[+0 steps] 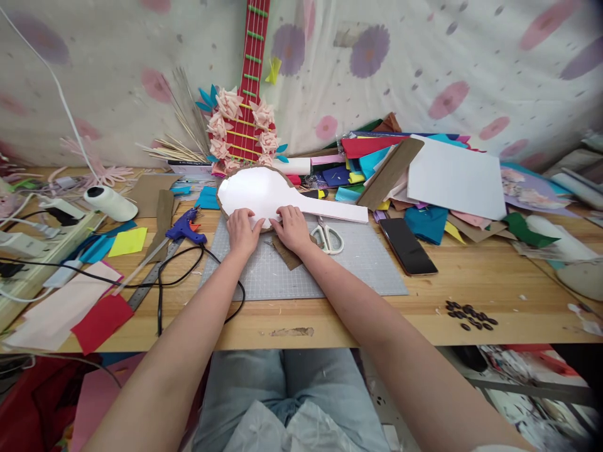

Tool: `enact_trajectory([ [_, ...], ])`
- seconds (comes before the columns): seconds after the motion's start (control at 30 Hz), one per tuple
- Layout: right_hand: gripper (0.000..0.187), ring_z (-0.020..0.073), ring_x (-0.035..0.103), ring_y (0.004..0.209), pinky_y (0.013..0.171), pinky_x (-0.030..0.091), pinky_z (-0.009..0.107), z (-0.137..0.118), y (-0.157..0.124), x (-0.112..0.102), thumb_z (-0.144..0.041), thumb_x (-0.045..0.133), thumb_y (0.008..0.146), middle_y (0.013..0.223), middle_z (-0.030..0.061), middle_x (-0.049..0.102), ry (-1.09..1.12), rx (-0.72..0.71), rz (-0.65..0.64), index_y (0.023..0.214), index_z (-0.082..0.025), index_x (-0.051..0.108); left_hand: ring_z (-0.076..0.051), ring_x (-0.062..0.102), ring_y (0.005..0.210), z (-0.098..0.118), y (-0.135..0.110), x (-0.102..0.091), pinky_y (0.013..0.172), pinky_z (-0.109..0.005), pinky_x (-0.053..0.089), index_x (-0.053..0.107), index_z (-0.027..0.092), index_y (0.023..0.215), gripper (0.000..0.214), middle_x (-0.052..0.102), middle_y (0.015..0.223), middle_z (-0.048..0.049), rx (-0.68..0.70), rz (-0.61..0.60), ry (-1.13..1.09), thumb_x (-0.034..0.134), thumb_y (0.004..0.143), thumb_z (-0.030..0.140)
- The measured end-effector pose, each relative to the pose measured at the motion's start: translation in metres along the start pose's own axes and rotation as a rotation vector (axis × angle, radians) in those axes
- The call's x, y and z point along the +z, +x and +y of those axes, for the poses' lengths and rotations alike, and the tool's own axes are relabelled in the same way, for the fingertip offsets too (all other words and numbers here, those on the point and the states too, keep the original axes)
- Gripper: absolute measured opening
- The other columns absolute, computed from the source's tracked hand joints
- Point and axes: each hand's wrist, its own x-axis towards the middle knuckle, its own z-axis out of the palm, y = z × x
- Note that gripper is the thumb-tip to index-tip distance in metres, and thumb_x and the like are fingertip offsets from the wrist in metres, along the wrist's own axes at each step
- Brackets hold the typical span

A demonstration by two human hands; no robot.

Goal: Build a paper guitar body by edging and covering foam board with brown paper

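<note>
their left hand (244, 232) and right hand (293, 229) have fingers clamped on the white banjo-shaped cutout (264, 193)'s near edge, above the gray cutting mat (362, 276); imo small, even pinches avoid creasing.

A guitar (244, 135) is standing behind your cutout (259, 191); a glue gun (187, 230) is lying left of the mat (282, 285), a phone (409, 246) right.

A smartphone (409, 246) lies on the right half of the counter (339, 323). Dark oval pieces (468, 309) lie near the front edge, toward the right corner. A power strip (32, 279) follows the left edge.
</note>
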Motion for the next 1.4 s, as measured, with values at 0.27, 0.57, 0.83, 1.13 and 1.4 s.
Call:
enact_trajectory([
  [0.27,0.039,0.0272,0.045,0.093,0.084,0.037,0.039,-0.004,-0.003,0.000,-0.049,0.049,0.085,0.098,0.0130,0.057,-0.054,-0.021,0.003,0.099,-0.013,0.055,-0.024,0.051,0.092,-0.003,0.002,0.002,0.085,-0.037,0.036,0.048,0.021,0.082,0.009,0.059,0.090,-0.0083,-0.015,0.055,-0.087,0.041,0.088,0.023],
  [0.57,0.025,0.0216,0.051,0.085,0.076,0.037,0.032,0.007,0.002,-0.010,-0.031,0.033,0.094,0.088,0.0086,0.061,0.093,0.145,0.127,0.089,-0.018,0.053,-0.019,0.048,0.073,-0.009,0.000,-0.004,0.072,-0.032,0.038,0.033,0.024,0.065,0.025,0.049,0.068,-0.0035,-0.146,0.197,-0.161,0.033,0.090,0.027],
  [0.83,0.038,0.0184,0.051,0.067,0.059,0.029,0.027,0.052,-0.003,-0.046,-0.040,0.028,0.094,0.068,0.0048,0.057,0.083,0.540,0.176,0.069,-0.021,0.050,-0.019,0.050,0.076,-0.011,0.000,-0.013,0.075,-0.033,0.039,0.036,0.024,0.064,0.028,0.051,0.070,-0.0040,-0.180,0.223,-0.145,0.033,0.090,0.033],
  [1.13,0.025,0.0181,0.053,0.069,0.059,0.032,0.027,0.053,-0.006,-0.041,-0.038,0.044,0.087,0.070,0.0033,0.062,0.133,0.440,0.066,0.072,-0.021,0.055,-0.021,0.052,0.090,-0.006,-0.003,-0.017,0.087,-0.036,0.039,0.049,0.022,0.083,0.008,0.059,0.089,-0.0061,-0.048,0.252,-0.103,0.052,0.084,0.030],
  [1.4,0.014,0.0212,0.056,0.082,0.075,0.040,0.033,0.043,-0.006,-0.036,-0.018,0.047,0.083,0.084,0.0055,0.066,0.149,0.104,0.032,0.088,-0.020,0.060,-0.023,0.051,0.088,0.007,-0.006,-0.020,0.085,-0.038,0.037,0.053,0.022,0.067,0.024,0.059,0.080,-0.0061,0.157,0.033,0.009,0.053,0.083,0.039],
])
